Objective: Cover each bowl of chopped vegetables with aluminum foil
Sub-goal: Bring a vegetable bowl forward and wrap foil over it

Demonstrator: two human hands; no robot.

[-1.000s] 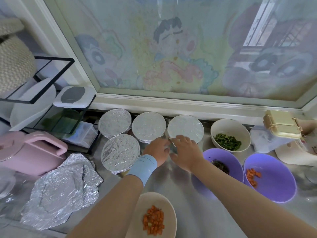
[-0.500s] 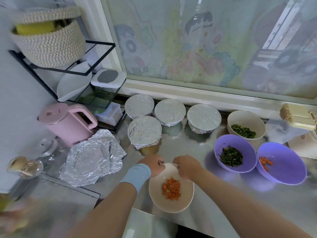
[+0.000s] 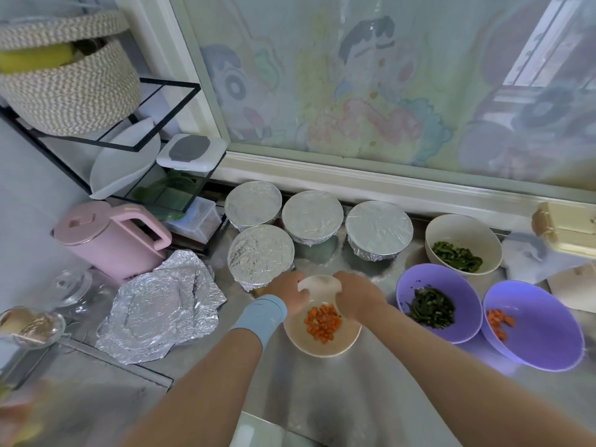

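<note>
Steel counter under a painted window. Four bowls are already capped w/ foil: back row of capped bowls, three abreast, and the front capped bowl just ahead of them.

Four are left uncovered:
- beige bowl w/ carrot cubes, centre, nr the counter's front
- cream bowl w/ green veg, rear right
- purple bowl w/ dark greens, just R of centre
- second purple bowl w/ a few carrot bits, far R

Grip: the beige bowl is held at its far rim from both sides. The left hand, w/ a blue wristband, is curled over the rim's L part. The right hand is curled over its R part. Fingertips are hidden behind the knuckles, so grip depth cannot be judged. No foil is held in either hand.

Step, as judged: the fifth bowl is being taken in hand and positioned for covering. Task approx. half done.

Foil supply: loose foil sheets are heaped crumpled at L, beside the pink kettle and well apart from the beige bowl.

Next move, as judged: the bowl must be released by at least one hand and a single sheet peeled off the heap. The sheet is then to be laid over the mouth and crimped down all round the rim. Care is needed w/ sheets clinging together.
</note>
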